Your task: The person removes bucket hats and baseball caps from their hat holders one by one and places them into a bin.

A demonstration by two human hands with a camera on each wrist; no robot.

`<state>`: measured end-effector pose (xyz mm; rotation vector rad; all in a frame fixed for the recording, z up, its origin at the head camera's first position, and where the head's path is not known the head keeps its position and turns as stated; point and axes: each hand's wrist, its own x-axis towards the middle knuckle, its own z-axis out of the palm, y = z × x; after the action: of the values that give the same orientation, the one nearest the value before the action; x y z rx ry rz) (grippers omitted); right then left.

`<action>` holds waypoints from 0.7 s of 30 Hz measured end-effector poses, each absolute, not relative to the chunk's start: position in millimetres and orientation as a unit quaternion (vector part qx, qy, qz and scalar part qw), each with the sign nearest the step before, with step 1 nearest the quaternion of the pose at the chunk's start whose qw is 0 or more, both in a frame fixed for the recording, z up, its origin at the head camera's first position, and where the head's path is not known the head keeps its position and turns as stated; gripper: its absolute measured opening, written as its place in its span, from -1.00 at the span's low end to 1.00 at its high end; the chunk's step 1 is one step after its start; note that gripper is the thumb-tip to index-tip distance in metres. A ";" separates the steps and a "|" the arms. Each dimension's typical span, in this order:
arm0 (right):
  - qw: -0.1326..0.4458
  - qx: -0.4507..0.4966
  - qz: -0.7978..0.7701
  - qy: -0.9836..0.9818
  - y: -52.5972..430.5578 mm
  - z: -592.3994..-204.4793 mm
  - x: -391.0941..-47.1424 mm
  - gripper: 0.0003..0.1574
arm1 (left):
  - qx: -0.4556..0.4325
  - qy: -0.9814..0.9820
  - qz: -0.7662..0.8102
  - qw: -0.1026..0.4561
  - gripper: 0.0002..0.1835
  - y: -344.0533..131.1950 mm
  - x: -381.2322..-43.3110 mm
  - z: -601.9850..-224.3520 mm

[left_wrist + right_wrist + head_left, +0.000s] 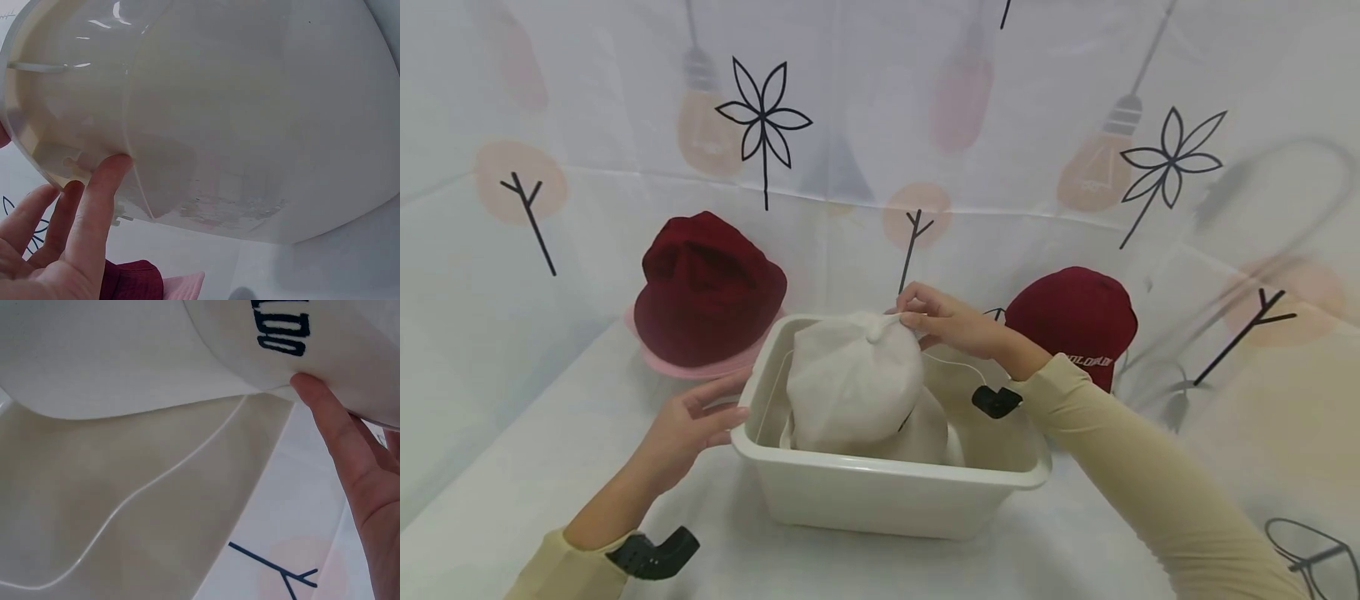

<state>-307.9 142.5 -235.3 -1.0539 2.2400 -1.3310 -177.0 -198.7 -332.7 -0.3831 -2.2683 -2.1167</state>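
A white cap [850,392] sits tilted in a cream plastic basin [880,496], its top button facing up. My right hand [947,321] pinches this cap at its far side, with a fingertip beside the dark lettering [281,328] in the right wrist view. Under it, another white cap [925,442] lies partly hidden in the basin. At the basin's left end, my left hand [688,425] holds the rim, thumb at the edge and fingers under it. One fingertip [115,165] touches the outer wall in the left wrist view.
Left of the basin, a dark red cap [711,283] rests on something pink [677,367]. Another dark red cap [1071,317] with pale lettering stands behind the right forearm. A patterned white cloth [850,150] hangs behind. The basin stands on a white surface [700,533].
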 end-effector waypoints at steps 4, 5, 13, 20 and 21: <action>0.187 -0.376 -0.468 0.778 138.7 -237.9 -305.7 -0.87 | -0.123 -0.726 -0.677 0.008 -0.39 -198.7 -176.9 -332.4; 0.189 -0.377 -0.468 0.776 137.7 -238.3 -305.1 -0.88 | -0.123 -0.726 -0.676 0.008 -0.39 -198.6 -176.7 -332.3; 0.215 -0.393 -0.440 0.779 134.6 -244.1 -307.1 -0.87 | -0.128 -0.721 -0.681 0.010 -0.39 -198.3 -176.8 -332.3; 0.222 -0.413 -0.412 0.781 129.3 -254.7 -310.4 -0.87 | -0.121 -0.722 -0.681 0.009 -0.39 -198.0 -176.8 -332.1; 0.220 -0.413 -0.407 0.785 128.0 -256.2 -310.7 -0.87 | -0.120 -0.722 -0.681 0.009 -0.39 -197.9 -176.7 -332.0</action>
<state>-310.7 128.0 -256.2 -1.1418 2.1706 -1.1247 -176.7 -197.9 -332.0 -0.3746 -2.2554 -2.1289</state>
